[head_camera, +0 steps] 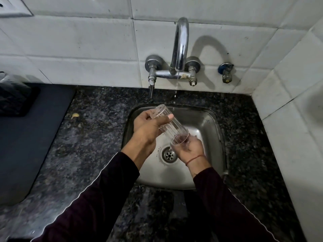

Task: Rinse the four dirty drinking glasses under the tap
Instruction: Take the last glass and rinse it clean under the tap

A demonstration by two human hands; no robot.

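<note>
A clear ribbed drinking glass [172, 127] lies tilted over the steel sink [208, 123], base toward the wall, mouth toward me. My left hand [148, 124] grips its upper half, thumb across the side. My right hand [189, 148] is at the mouth with fingers at or inside the rim. A thin stream of water [176, 88] falls from the chrome tap [180, 44] just beyond the glass's base. No other glasses are in view.
Dark speckled granite counter [90, 137] surrounds the sink. A dark mat [26, 130] and a black object [12, 98] lie at the left. The drain [169, 155] sits under my hands. White tiled walls stand behind and at the right, with a small valve [226, 72].
</note>
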